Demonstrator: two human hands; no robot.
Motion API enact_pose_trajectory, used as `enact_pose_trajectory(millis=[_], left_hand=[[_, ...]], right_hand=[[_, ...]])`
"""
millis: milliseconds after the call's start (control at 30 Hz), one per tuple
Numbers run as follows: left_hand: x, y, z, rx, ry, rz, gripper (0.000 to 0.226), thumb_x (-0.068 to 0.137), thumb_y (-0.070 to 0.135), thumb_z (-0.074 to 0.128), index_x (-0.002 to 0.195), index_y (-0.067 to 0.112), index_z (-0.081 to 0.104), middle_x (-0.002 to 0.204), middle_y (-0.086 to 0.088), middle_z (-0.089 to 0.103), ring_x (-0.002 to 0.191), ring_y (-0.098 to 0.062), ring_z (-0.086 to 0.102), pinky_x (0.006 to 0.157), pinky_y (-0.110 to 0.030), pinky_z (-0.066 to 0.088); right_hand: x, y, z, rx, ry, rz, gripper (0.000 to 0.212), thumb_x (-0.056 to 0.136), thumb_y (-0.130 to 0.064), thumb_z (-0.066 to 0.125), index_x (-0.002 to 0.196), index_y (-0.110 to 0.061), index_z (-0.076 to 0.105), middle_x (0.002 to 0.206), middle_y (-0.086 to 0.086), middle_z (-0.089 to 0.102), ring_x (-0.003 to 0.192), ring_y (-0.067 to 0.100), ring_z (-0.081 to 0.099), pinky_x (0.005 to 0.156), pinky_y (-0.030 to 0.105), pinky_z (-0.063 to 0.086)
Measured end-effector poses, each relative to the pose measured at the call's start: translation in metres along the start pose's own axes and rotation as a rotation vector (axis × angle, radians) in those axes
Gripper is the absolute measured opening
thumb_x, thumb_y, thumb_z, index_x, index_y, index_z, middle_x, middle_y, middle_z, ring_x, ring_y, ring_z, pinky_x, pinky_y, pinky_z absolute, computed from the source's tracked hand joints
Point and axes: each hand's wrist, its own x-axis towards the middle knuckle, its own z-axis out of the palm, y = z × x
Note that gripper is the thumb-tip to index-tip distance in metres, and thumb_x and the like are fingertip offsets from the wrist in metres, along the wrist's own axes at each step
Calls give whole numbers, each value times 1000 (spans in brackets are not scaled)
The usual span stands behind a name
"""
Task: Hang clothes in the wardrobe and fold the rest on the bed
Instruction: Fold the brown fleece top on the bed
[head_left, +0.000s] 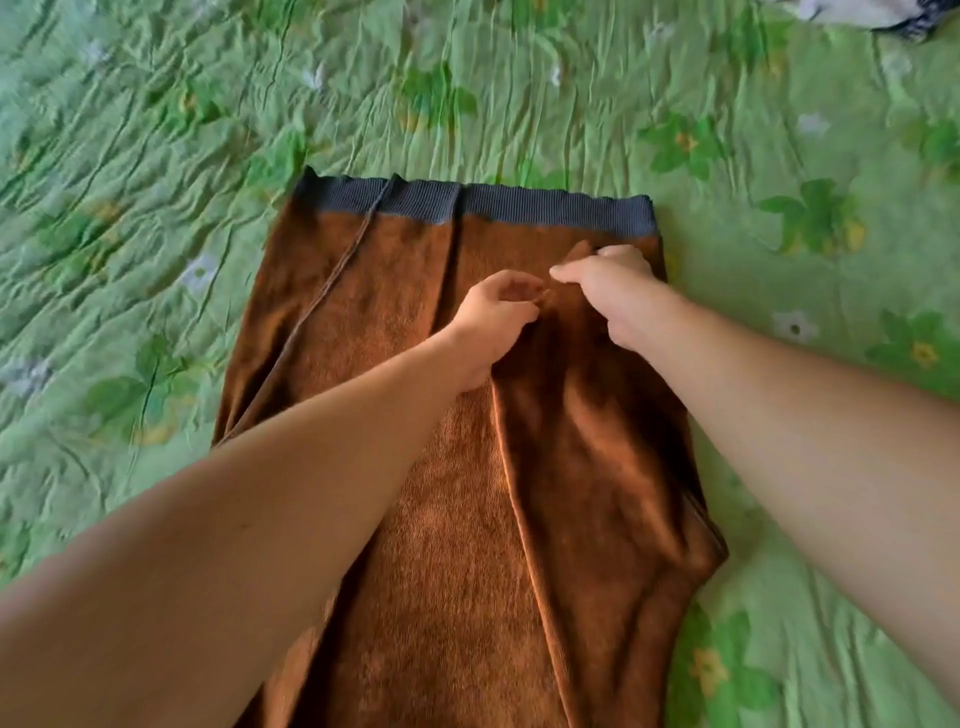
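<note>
A brown fleecy garment (395, 332) with a grey ribbed band (545, 208) along its far edge lies lengthwise on the bed, reaching out of the bottom of the frame. Both my hands are on its upper right part. My left hand (493, 317) pinches a fold of the brown fabric with curled fingers. My right hand (608, 291) grips the fabric just beside it, fingers curled into the cloth below the grey band. A raised fold runs down from under my hands toward the garment's right edge.
The green flower-patterned bedspread (208, 104), crumpled all over, surrounds the garment on every side. A pale piece of clothing with dark trim (883, 15) lies at the far right corner, mostly out of frame.
</note>
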Motion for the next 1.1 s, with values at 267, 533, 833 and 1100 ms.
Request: enact_pose_trajectory(millis=[267,533,833,1100], left_hand=[[6,-5,-35,255,276,364,26,80,22,69,102,35,70,114,9,57,108,-11,60,96,-33,53],[29,-17,-50,284,180,154,64,84,25,69,145,22,50,140,1,50,120,-14,58,101,-36,53],[38,14,-60,446,129,294,63,91,4,60,148,27,43,148,-5,34,120,-20,58,83,-22,58],[-84,-72,-92,1323,222,502,61,105,50,28,160,31,9,169,-5,-2,155,-24,-9,124,-54,2]], right_hand=[[18,-19,5,185,-34,-138,23,77,-27,73,98,-19,66,97,5,72,90,24,70,84,38,57],[13,32,9,-404,17,-180,36,92,-33,69,123,-21,55,109,0,59,97,23,58,81,30,42],[-11,43,4,-611,87,-382,56,98,-33,60,146,-21,33,126,15,57,109,36,59,84,40,48],[-100,136,18,-1296,-23,-741,71,101,-67,22,160,-29,18,169,12,6,156,34,-1,120,67,2]])
